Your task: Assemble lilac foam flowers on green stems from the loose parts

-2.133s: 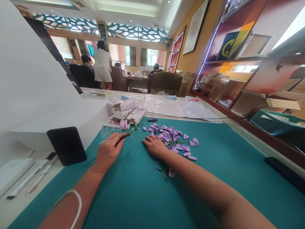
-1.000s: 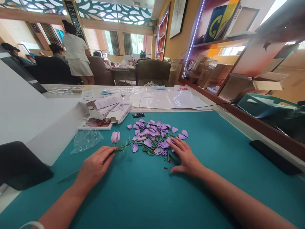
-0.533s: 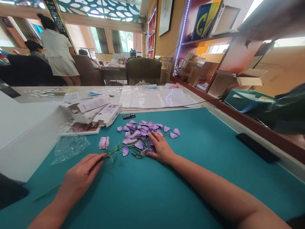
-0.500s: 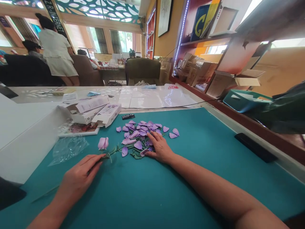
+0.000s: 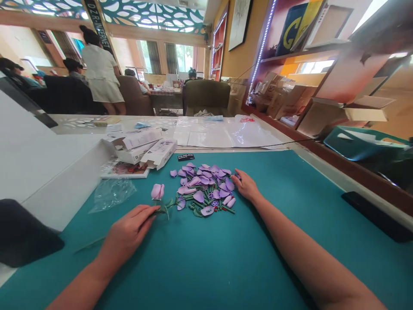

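My left hand (image 5: pixel 134 226) is closed round a thin green artificial flower stem (image 5: pixel 90 245) that pokes out on both sides of the fingers. Green leaves (image 5: pixel 167 207) on it reach towards the heap. Just above these fingertips is a pink flower head (image 5: pixel 158 191); whether it joins this stem is unclear. A heap of purple petals (image 5: pixel 199 196) and green stem pieces (image 5: pixel 229 209) lies on the teal mat (image 5: pixel 206 262). At the heap's right edge rests my right hand (image 5: pixel 247 186), its thumb and fingers apart and touching loose petals there.
Opened white boxes (image 5: pixel 161 151) and a clear plastic bag (image 5: pixel 112 193) lie at the left, beside a large white box wall (image 5: pixel 80 172). A black card (image 5: pixel 186 157) is behind the heap. A long black object (image 5: pixel 376 215) lies at right. People sit and stand beyond the table.
My right hand has moved from the heap's front to its right edge, and the loose petals there now sit closer to the heap. The view has turned left; my left hand keeps the stem.
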The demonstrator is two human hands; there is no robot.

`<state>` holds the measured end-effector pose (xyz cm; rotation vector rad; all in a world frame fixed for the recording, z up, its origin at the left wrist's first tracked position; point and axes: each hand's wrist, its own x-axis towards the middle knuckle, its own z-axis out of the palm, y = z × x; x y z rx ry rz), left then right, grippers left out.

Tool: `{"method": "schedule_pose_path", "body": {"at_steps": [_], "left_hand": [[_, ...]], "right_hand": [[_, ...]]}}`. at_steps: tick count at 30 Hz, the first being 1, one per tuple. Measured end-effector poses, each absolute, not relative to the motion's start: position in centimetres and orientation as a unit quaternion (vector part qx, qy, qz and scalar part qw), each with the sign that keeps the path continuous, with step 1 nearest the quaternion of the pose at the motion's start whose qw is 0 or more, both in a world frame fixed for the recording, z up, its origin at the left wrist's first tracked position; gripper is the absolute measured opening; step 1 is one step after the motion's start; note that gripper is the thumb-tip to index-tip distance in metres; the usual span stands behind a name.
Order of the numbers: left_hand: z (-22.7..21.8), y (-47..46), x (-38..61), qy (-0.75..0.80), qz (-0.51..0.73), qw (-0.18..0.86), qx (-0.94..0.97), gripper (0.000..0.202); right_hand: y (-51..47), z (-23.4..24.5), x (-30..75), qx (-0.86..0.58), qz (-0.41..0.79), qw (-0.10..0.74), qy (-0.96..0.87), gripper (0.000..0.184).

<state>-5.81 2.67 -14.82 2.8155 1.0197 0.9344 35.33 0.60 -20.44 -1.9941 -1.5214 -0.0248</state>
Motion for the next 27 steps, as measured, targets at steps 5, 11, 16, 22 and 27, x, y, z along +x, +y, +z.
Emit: {"method": "schedule_pose_path", "body": {"at_steps": [5,11,16,22,27], "left_hand": [[-14.6,2.1,-5.5,0.34,0.275,0.018,0.899,0.036],[-15.0,1.9,-5.4,0.326,0.271,0.011,0.906,0.033],[-14.9,1.7,-5.3,0.33,0.256,0.006,0.909,0.034],[-14.9,1.7,-5.3,0.326,0.233,0.016,0.916,0.035],[-15.2,1.8,-5.4,0.348,0.208,0.034,0.913,0.034]], "right_hand": [[0.4,-17.9,31.8,-0.723,-0.024,0.366,-0.585,0.052],[-1.4,-13.2,23.0,-0.572,0.278,0.352,-0.687,0.027],[-2.2,-12.6,19.0,-0.576,0.299,0.303,-0.698,0.015],[-2.0,-14.2,19.3,-0.584,0.27,0.298,-0.705,0.013],[-2.0,-14.7,18.8,-0.589,0.262,0.303,-0.702,0.014]]}}
